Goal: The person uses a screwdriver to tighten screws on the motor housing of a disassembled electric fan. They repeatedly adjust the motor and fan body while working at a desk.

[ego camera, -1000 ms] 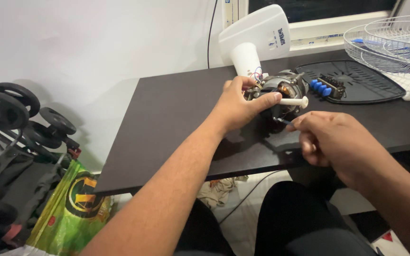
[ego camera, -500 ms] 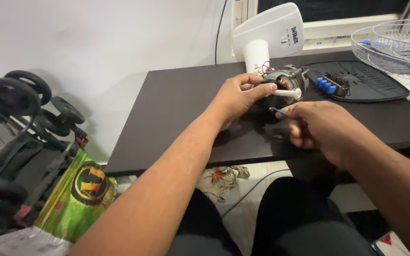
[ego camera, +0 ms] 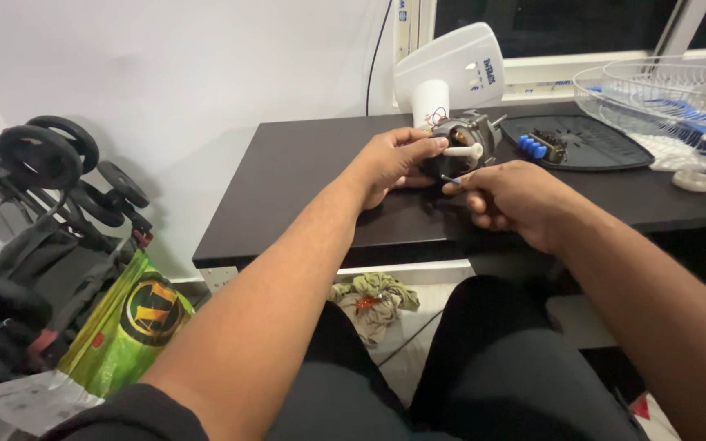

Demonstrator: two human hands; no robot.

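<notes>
Centrally on the dark desk (ego camera: 304,188), left hand (ego camera: 390,163) clasping the fan motor (ego camera: 463,143), right hand (ego camera: 512,200) pinching a thin tool (ego camera: 451,179) at its front, with white fan base (ego camera: 451,73) behind, black cover (ego camera: 590,147) and wire grille (ego camera: 663,90) rightward, stroller (ego camera: 51,196) and green bag (ego camera: 128,322) left.

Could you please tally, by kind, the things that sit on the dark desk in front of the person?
Fan motor, held by the left hand: 1
White fan housing: 1
Black round plate: 1
Wire fan grille: 1
Small tool in the right hand: 1
Total: 5
</notes>
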